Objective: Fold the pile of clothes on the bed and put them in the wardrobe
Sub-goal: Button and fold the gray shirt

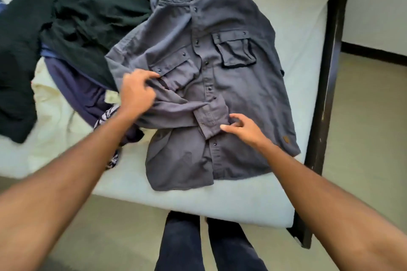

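Clothes sit in a loose pile [66, 35] on the left part of the mattress [295, 28]. A dark green garment [72, 13] lies crumpled on top and spreads toward the left edge. Below it a navy garment [72, 86] lies over a cream cloth [50, 105], and a bit of striped cloth [108, 115] pokes out beside the person's left forearm.

The left hand [136, 92] rests on the left side of a grey shirt [233, 86], just below one chest pocket. Its fingers are curled into the fabric, which bunches under them, so the hand grips the shirt there; the hand is slightly blurred.

The shirt lies front up and buttoned, mostly flat on the mattress to the right of the pile. Its collar end and left shoulder rest against the heap, and its hem reaches toward the near edge of the bed. One sleeve [176, 110] is laid across the front, its cuff [209, 120] ending near the button line.

The right hand [242, 126] is at that cuff, well apart from the left hand. Its fingers are bent and its thumb is stretched toward the cuff. Whether it pinches the cloth or only touches it cannot be told.

Farther right, bare mattress shows past the shirt, then the dark bed frame [330, 68] and the pale floor [370, 121]. The person's legs in dark trousers [182, 246] stand at the near edge of the bed.
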Demonstrator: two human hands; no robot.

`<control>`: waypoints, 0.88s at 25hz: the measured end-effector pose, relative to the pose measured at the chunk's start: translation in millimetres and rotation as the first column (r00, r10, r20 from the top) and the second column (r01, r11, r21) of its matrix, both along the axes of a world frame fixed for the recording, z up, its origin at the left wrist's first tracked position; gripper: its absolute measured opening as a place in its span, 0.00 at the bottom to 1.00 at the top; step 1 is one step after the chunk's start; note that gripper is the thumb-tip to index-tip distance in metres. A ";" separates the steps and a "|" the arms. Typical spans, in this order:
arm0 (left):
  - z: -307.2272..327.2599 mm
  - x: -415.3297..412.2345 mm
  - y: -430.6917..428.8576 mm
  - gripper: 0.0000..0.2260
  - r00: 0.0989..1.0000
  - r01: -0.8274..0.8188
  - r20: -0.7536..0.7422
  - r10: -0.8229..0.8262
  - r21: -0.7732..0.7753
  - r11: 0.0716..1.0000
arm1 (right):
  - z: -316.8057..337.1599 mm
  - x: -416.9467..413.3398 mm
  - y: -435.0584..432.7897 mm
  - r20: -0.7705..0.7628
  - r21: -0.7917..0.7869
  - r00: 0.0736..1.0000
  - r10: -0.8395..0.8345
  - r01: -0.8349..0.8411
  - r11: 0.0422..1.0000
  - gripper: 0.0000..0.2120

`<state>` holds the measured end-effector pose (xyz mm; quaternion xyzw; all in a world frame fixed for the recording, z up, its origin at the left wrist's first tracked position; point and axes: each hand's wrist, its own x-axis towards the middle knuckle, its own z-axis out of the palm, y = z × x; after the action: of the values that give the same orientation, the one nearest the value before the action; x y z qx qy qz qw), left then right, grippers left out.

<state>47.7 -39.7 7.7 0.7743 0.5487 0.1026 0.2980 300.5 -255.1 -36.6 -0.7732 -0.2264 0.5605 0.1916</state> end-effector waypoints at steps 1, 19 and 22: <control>-3.1 -5.8 23.1 0.27 0.984 0.139 -0.116 -0.133 0.046 0.989 | -7.4 -9.6 2.5 0.036 -0.015 0.999 0.034 -0.033 0.999 0.33; 51.3 72.8 143.3 0.12 0.870 0.492 -0.037 -0.491 0.030 0.870 | 29.2 30.9 37.7 0.097 0.194 0.990 -0.101 0.081 0.978 0.05; 22.7 123.6 137.6 0.13 0.784 0.600 -0.311 -0.538 0.157 0.784 | 20.1 67.1 2.6 0.185 0.038 0.975 -0.126 0.121 0.992 0.14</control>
<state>171.3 97.9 30.4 0.9417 0.3028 -0.0234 0.1445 367.6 -252.5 -16.4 -0.8324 -0.2021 0.4695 0.2141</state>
